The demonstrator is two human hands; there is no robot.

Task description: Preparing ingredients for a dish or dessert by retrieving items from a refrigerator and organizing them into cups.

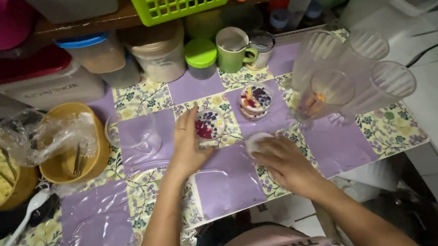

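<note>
My left hand grips a small clear cup of layered dessert with dark and red fruit on top, standing on the purple floral table cover. My right hand holds a round clear lid just right of that cup, close to the table. A second filled dessert cup stands a little farther back, untouched.
Stacks of clear plastic cups lie at the right. An empty clear cup stands left of my hand. Yellow bowls, one under plastic wrap, and a white spoon are at the left. Jars and a green mug line the back.
</note>
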